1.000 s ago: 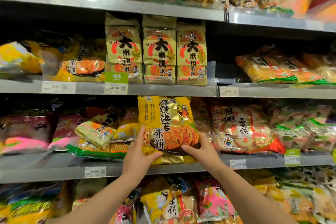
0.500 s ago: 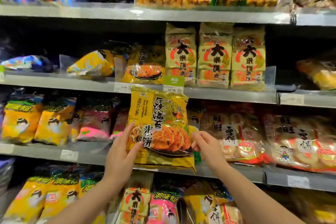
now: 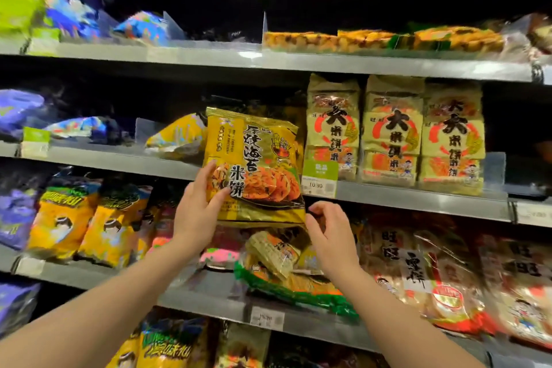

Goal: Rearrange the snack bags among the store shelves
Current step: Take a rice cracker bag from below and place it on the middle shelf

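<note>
- Rice-cracker bag (image 3: 254, 167), yellow and glossy, is held upright in the air in front of the middle shelf's (image 3: 119, 162) front lip. Its bottom hem hangs below that lip, and its right edge sits against the green price tag (image 3: 320, 178).
- Left hand (image 3: 198, 209) grips the bag's lower left corner, thumb laid across the printed front and the fingers hidden behind.
- Right hand (image 3: 328, 236) sits just beside the lower right corner with its fingers loosely curled. I cannot tell whether the fingertips pinch the hem or only hover there.
- The likely slot is the gap between a yellow bag lying on its side (image 3: 176, 137) and the three upright tan rice-cracker packs (image 3: 391, 131).
- Slipping is a risk. If only the left hand carries the load, the slick film could slide out of a one-corner grip, and the bag would drop onto the loose heap of packs (image 3: 277, 254) on the shelf below.
- Snagging is another. With the hem under the lip, a straight push forward would probably catch it and fold the bag, so it likely needs lifting first.
- Neighbours could be knocked too. Entering at a slant may shove the lying bag further over or tip the nearest tan pack.
- A hard squeeze to steady the bag could crack the crackers inside.
</note>
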`<state>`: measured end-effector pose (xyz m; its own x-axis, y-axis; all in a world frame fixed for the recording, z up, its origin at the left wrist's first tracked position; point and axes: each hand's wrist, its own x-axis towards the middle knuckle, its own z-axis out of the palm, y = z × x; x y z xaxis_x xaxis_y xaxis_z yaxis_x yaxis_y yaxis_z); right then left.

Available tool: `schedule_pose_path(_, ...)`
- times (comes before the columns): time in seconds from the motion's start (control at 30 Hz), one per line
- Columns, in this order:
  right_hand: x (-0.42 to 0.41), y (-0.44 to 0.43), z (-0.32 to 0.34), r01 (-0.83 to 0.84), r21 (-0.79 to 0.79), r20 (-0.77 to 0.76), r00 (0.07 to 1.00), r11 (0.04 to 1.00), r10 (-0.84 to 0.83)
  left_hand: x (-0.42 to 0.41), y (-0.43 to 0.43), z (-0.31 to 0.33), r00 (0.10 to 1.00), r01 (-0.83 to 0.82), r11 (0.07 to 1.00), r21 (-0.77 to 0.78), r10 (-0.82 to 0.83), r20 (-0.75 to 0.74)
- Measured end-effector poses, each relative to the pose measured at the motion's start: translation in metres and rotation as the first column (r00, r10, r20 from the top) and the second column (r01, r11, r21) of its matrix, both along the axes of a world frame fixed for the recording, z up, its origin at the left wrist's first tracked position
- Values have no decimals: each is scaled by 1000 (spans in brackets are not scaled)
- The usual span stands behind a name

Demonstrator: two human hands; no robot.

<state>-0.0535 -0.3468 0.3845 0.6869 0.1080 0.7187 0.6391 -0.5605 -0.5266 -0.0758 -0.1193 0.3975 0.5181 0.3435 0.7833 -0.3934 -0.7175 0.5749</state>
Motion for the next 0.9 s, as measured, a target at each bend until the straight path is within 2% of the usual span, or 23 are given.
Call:
schedule_pose_path(0.2,35,6,34,59,-342,-1,998,938,-63,66,16,39,999,10,999,37,-9,-36)
schedule_pose_path(0.37,59,18,45,119,-389,42,993,914,-111,111,23,67,991,-18,991,131,35,-133)
schedule_pose_path(0.5,71,29,45,224,-455,124,974,862,-187,131,22,70,976,-134,986,94,148,-159)
schedule_pose_path(0.63,81,36,41,306,-489,141,952,817,-272,138,8,68,934,-340,938,70,345,-92)
schedule_pose_path(0.7,84,38,37,324,-491,151,946,809,-288,134,3,71,902,-427,895,131,432,-17)
schedule_pose_path(0.77,85,42,34,341,-488,156,940,803,-305,129,-2,71,888,-454,852,261,457,54)
schedule_pose_path(0.9,87,51,36,374,-467,152,927,801,-344,125,-6,45,941,-337,781,526,303,153)
